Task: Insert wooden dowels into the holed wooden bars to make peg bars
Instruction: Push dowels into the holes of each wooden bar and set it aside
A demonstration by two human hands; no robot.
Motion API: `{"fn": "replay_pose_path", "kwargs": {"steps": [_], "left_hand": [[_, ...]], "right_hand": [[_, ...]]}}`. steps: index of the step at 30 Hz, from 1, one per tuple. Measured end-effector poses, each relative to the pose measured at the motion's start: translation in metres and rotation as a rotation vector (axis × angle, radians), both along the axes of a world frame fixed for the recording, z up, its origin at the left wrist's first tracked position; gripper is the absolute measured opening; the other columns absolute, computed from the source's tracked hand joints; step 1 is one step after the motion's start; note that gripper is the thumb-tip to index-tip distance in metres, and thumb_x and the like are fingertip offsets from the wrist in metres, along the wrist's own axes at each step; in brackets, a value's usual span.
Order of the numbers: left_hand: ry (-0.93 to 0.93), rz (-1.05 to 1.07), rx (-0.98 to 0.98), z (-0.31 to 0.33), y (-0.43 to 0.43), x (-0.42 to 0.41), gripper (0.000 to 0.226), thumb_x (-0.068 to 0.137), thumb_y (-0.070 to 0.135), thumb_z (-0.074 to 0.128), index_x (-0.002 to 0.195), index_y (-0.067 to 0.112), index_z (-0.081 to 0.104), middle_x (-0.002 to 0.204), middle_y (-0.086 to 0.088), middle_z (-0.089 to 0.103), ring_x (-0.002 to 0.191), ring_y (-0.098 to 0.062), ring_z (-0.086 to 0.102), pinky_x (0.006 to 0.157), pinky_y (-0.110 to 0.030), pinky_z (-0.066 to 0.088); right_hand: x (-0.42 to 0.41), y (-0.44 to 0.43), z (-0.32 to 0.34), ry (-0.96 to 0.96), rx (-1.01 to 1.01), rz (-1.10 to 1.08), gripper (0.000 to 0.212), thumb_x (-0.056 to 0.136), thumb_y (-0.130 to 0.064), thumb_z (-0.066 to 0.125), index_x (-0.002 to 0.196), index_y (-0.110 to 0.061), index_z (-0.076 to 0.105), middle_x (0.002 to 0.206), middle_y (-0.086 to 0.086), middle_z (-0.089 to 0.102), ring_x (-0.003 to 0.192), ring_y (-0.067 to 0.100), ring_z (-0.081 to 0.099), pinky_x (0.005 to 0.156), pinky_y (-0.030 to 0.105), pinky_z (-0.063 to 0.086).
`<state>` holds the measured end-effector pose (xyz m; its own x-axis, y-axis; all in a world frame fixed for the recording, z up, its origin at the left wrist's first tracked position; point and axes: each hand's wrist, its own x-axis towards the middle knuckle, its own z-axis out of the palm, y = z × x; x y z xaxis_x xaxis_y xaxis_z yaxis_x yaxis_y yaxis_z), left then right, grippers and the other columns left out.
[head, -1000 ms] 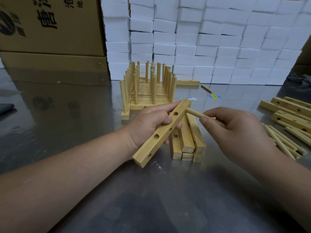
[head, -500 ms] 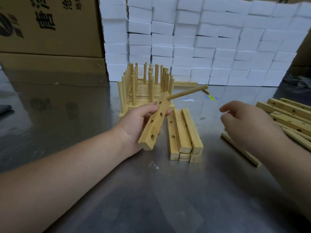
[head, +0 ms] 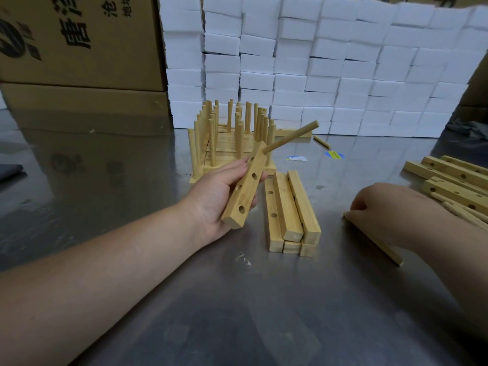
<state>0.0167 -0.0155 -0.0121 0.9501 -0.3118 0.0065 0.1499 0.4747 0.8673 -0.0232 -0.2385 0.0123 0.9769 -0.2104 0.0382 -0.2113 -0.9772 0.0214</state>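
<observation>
- Right now my left hand (head: 219, 196) grips a holed bar (head: 247, 191) round its middle, thumb on the near face and fingers curled behind, with the bar raised off the steel table (head: 237, 313) and tilted so its top end leans toward 1 o'clock.
- One seated dowel (head: 290, 137) stands in the top hole and juts out toward 2 o'clock; three holes below it show empty.
- Judging by how it sits in one hand, the bar is light, stiff and square-edged, so a mid-length hold should keep it from twisting while leaving the holes clear.
- My right hand (head: 390, 207), at 3 o'clock from the bar, lies knuckles-up with curled fingertips on the near end of a loose dowel (head: 380, 241) lying flat on the table; I cannot tell whether they have pinched it yet.
- That dowel looks thin, smooth and rigid, likely to roll on the slick steel, so I would take it near one end to leave the other free for the hole.
- Blank bars (head: 287, 210) are stacked just beside the held bar at 4 o'clock.
- Finished peg bars (head: 229, 138) stand at 12 o'clock, and more bars and dowels (head: 454, 178) lie beyond my right hand.
</observation>
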Motion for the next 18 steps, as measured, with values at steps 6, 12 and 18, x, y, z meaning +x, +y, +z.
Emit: {"fn": "replay_pose_path", "kwargs": {"steps": [6,12,18], "left_hand": [[0.010,0.023,-0.012,-0.001,0.000,0.003,0.027,0.094,0.014,0.047,0.118,0.011,0.059,0.076,-0.008,0.069,0.050,-0.012,0.054,0.050,-0.020,0.049],[0.060,0.029,-0.041,0.000,0.001,0.003,0.022,0.093,0.017,0.049,0.106,0.008,0.064,0.078,-0.009,0.069,0.051,-0.012,0.057,0.049,-0.021,0.049],[0.065,0.024,0.007,0.001,0.000,0.000,0.028,0.093,0.015,0.047,0.115,0.004,0.060,0.080,-0.006,0.069,0.056,-0.011,0.055,0.052,-0.021,0.049]], "right_hand": [[-0.008,0.006,-0.001,0.030,-0.031,0.026,0.043,0.080,-0.060,0.050,0.084,-0.019,0.062,0.078,-0.003,0.059,0.070,0.012,0.053,0.056,0.026,0.041],[-0.020,0.009,0.006,0.166,-0.088,0.085,0.040,0.080,-0.057,0.050,0.082,-0.020,0.066,0.076,-0.002,0.063,0.071,0.010,0.057,0.058,0.025,0.041],[-0.016,0.009,0.009,-0.093,0.102,0.122,0.024,0.088,-0.038,0.048,0.075,-0.022,0.060,0.073,-0.001,0.063,0.069,0.015,0.057,0.063,0.031,0.049]]}}
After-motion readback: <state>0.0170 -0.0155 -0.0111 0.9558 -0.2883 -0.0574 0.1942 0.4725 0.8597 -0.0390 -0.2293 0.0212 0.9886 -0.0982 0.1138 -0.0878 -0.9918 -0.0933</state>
